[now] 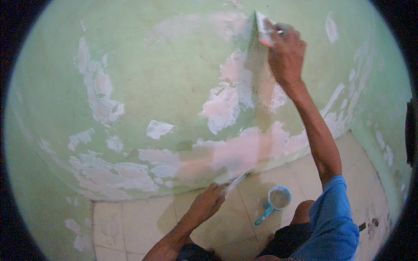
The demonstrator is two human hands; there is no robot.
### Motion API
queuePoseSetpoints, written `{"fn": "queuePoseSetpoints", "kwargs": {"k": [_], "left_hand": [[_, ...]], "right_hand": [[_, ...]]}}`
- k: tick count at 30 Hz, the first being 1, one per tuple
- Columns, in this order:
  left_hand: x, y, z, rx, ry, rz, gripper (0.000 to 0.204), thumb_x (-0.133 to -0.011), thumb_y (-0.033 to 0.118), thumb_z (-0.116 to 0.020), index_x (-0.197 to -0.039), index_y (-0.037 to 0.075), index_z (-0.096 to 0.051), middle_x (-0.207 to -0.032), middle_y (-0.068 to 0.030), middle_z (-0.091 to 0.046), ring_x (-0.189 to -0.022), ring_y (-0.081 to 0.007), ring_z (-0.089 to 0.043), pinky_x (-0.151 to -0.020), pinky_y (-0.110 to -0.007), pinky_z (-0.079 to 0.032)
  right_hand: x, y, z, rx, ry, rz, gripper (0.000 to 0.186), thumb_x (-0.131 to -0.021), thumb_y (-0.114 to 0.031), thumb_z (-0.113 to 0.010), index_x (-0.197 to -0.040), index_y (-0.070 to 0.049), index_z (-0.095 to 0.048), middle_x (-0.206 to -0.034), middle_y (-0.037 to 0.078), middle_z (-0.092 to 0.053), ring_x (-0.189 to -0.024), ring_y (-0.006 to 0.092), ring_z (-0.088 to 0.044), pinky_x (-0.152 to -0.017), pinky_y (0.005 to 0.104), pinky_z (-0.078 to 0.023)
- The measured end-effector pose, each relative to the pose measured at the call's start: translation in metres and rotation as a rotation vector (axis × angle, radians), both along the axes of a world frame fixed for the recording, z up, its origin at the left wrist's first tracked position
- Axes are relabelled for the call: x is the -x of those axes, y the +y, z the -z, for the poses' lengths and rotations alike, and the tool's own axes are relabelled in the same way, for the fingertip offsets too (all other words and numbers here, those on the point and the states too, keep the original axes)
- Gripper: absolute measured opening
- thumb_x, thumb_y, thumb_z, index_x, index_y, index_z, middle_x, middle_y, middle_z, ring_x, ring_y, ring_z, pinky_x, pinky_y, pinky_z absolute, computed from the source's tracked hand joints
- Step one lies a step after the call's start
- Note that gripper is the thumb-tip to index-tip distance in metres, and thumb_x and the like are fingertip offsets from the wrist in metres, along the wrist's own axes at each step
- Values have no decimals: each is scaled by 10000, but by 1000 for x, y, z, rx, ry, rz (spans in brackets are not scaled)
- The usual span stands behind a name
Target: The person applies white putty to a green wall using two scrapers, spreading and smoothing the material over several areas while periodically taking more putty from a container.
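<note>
High up, my right hand (pixel 288 56) is closed round a putty knife (pixel 263 29), its pale blade on or very near the green wall (pixel 161 95). A whitish smear of filler (pixel 204 24) spreads to the left of that blade. Lower down, my left hand (pixel 204 202) grips a second flat tool, seemingly another putty knife (pixel 236 180), held edge-on above the floor near the foot of the wall. Whether filler lies on it I cannot tell. On the tiles to its right stands a blue dipper (pixel 263 216) containing greyish paste (pixel 280 198).
White and pinkish filler patches (pixel 100 89) cover much of the wall, with a broad band (pixel 244 150) along its lower part. Beige floor tiles (pixel 109 226) meet the wall below. A side wall (pixel 379 143) rises at right, a dark object (pixel 410 132) at its edge. My knee (pixel 302 212) is near the dipper.
</note>
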State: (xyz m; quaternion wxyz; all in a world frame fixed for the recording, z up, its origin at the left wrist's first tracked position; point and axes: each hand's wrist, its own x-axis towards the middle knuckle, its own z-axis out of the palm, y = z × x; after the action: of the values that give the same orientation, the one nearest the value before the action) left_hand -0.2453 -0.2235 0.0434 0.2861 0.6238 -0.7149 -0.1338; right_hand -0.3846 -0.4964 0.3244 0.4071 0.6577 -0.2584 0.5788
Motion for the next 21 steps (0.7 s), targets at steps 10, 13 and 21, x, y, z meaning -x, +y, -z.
{"fn": "queuePoseSetpoints", "kwargs": {"k": [10,13,21], "left_hand": [[-12,8,-22,-98,345,-281,325,-988,271,-446,-1153,-5,-490,-839,-182,-594,-726,-342,-606,-687,-423,-507],[-12,7,-23,-194,715,-238,335,-999,317,-438,-1116,11,-510,-735,-96,-590,-596,-214,-581,-567,-347,-494],[10,10,-74,-297,1212,-73,330,-945,359,-535,-1027,40,-557,-716,-55,-599,-468,-129,-533,-424,-258,-441]], "right_hand": [[33,76,87,-702,253,-769,540,-762,-16,-600,-1286,-144,-566,-1072,64,-580,-956,234,-543,-834,377,-429],[48,72,114,-1161,-22,-1242,433,-762,-36,-633,-1193,-64,-601,-1020,56,-614,-934,205,-573,-854,364,-445],[79,78,140,-1086,451,-1269,457,-791,-30,-620,-1242,-92,-587,-1177,69,-649,-1031,275,-622,-927,357,-481]]}}
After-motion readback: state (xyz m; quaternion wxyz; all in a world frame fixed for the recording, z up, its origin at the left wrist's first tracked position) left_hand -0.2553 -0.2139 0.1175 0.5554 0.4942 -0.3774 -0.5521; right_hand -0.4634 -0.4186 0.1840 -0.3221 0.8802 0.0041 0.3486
